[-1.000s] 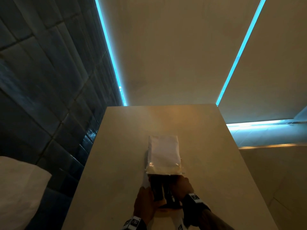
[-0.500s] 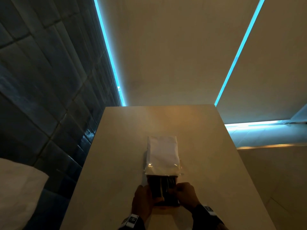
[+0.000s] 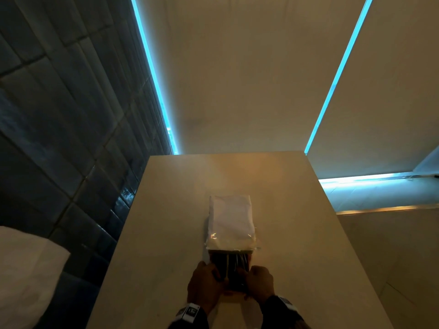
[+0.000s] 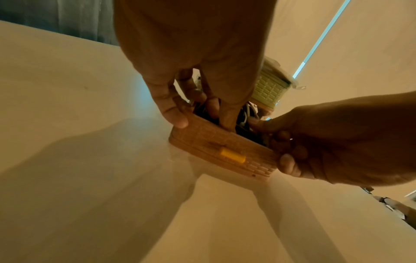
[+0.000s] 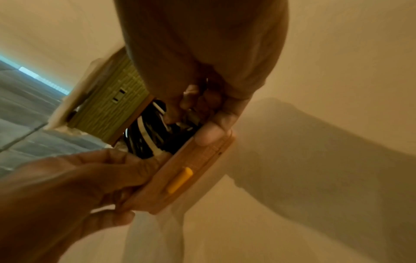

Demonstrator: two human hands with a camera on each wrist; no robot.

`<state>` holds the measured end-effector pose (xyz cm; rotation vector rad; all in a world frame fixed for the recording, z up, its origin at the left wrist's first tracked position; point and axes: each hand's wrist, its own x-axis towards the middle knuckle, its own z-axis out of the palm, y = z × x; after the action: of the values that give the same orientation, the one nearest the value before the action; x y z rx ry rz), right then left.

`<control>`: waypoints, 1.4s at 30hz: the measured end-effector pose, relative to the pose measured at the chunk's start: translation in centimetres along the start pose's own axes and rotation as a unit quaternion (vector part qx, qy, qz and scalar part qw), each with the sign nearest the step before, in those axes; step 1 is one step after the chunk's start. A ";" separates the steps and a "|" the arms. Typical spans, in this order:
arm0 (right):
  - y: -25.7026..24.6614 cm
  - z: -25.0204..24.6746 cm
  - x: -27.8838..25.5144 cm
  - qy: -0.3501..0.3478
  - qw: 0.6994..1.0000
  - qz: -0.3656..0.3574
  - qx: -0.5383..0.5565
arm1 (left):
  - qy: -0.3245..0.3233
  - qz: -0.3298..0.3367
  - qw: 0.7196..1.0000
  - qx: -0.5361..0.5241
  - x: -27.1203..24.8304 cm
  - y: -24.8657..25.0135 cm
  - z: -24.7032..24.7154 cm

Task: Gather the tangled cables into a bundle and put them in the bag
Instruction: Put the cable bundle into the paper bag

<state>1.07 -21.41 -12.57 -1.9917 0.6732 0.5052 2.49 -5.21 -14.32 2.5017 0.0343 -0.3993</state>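
Since the earlier head frames, both hands have been drawn in closer to the mouth of the bag (image 3: 230, 222), which has stayed put on the table (image 3: 297, 233). Seen from the head, the left hand (image 3: 204, 284) and right hand (image 3: 259, 281) are set at either side of the dark cables (image 3: 234, 264) showing at the bag's near, open end.

From the left wrist, the left hand (image 4: 198, 71) is seen gripping the near rim, thumb outside and fingers (image 4: 227, 117) curled inside onto the cables (image 4: 244, 115); the right hand (image 4: 337, 140) is clamped on the rim's other end.

From the right wrist, the right hand (image 5: 207, 74) is shown with its thumb on the rim and its fingers curled among the black and white cables (image 5: 148, 135), which lie inside the bag (image 5: 108, 105). The left hand (image 5: 74, 181) is closed on the opposite corner.
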 end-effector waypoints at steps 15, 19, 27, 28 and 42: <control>0.4 -1.7 -0.1 -0.004 0.987 -0.153 -0.057 | 0.029 0.022 0.995 -0.093 0.9 -0.8 0.1; 0.1 -1.1 1.1 -0.005 0.979 -0.141 -0.145 | 0.008 0.000 0.997 -0.071 1.2 -0.4 0.0; 0.3 -1.4 0.9 -0.017 0.970 -0.185 -0.159 | -0.017 0.062 0.998 -0.028 0.6 -1.0 -0.2; 0.3 -1.6 0.9 -0.025 0.966 -0.199 -0.161 | -0.024 0.066 0.997 -0.029 0.4 -1.1 -0.2; 0.9 -2.4 -1.0 -0.060 0.939 -0.296 -0.167 | -0.010 0.085 0.996 -0.019 0.0 -1.0 -0.2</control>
<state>-0.09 -23.68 -11.42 -2.3208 -0.1144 0.3794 2.40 -4.29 -14.71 2.4393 -0.1750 -0.3494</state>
